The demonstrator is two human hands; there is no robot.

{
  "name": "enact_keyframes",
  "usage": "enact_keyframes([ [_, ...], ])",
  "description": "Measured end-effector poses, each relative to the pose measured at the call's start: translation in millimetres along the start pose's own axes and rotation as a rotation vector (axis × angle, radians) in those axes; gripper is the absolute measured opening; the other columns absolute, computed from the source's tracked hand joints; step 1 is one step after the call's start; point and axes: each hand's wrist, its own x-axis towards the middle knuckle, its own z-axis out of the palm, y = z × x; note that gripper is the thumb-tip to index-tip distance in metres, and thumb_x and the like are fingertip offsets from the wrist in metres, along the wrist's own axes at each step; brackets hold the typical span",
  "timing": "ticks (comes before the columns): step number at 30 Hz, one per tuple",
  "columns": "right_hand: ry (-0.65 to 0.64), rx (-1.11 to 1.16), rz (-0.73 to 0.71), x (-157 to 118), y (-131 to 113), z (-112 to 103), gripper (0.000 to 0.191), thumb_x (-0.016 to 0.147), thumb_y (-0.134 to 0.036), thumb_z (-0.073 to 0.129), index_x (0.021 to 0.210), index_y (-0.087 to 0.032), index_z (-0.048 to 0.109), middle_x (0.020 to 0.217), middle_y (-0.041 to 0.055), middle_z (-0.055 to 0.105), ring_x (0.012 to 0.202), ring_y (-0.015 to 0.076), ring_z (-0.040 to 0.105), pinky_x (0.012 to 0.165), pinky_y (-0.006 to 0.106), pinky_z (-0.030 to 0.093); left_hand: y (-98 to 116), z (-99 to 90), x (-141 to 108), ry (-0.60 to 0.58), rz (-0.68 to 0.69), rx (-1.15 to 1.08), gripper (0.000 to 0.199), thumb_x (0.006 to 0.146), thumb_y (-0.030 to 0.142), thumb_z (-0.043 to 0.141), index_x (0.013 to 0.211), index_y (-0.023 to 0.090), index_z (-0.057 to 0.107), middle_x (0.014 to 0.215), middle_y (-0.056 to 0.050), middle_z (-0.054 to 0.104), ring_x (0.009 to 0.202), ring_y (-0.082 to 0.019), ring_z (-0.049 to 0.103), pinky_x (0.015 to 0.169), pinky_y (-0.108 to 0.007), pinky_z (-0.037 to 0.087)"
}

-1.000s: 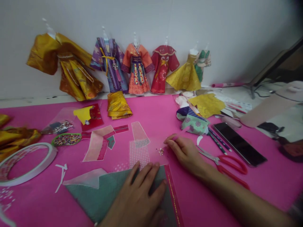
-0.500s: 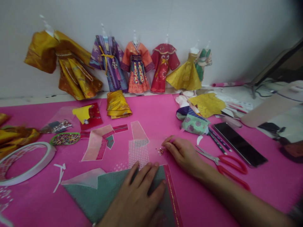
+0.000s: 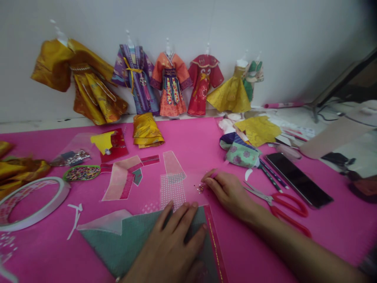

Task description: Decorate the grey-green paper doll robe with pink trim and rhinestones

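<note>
Fingers (image 3: 179, 216) of the left hand (image 3: 169, 245) lie spread and flat on a green cloth (image 3: 138, 232), gripping nothing that I can see, and they hide part of it. Just to their right runs the cloth's red border (image 3: 216, 245), which carries a line of gold dots (image 3: 213, 237); that edging looks done to me. The right hand (image 3: 226, 190) has its fingertips drawn together just beside a little heap of loose beads (image 3: 200, 189); whether they pinch one, I can't tell from here. Those beads lie apart from the cloth, so I judge them unused.

Just ahead of the left fingertips is a clear sheet with rows of white dots (image 3: 172, 192), with a pale pink piece (image 3: 171, 161) beyond it. Further left of those fingers are joined pink and red strips (image 3: 116, 182), a green dish of mixed beads (image 3: 82, 173) and a tape roll (image 3: 60, 200).

Right of the right fingers, red-handled scissors (image 3: 269, 199) sit close to the forearm, crowding that side; pencils (image 3: 273, 175) and a phone (image 3: 297, 179) lie beyond. Past the pink worktop (image 3: 191, 139), small robes (image 3: 173, 80) lean along the wall.
</note>
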Motion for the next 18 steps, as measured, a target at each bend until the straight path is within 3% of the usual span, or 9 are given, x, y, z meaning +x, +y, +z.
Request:
enact_keyframes([
  [18, 0.034, 0.009, -0.008, -0.3, 1.3, 0.1, 0.021, 0.095, -0.024, 0.043, 0.086, -0.017, 0.061, 0.084, 0.004, 0.065, 0.077, 0.0157, 0.058, 0.073, 0.029, 0.044, 0.3, 0.5, -1.9, -0.012, -0.018, -0.038, 0.051, 0.074, 0.029, 0.064, 0.123, 0.024, 0.051, 0.137, -0.016, 0.047, 0.125, -0.034, 0.043, 0.097, -0.059, 0.037],
])
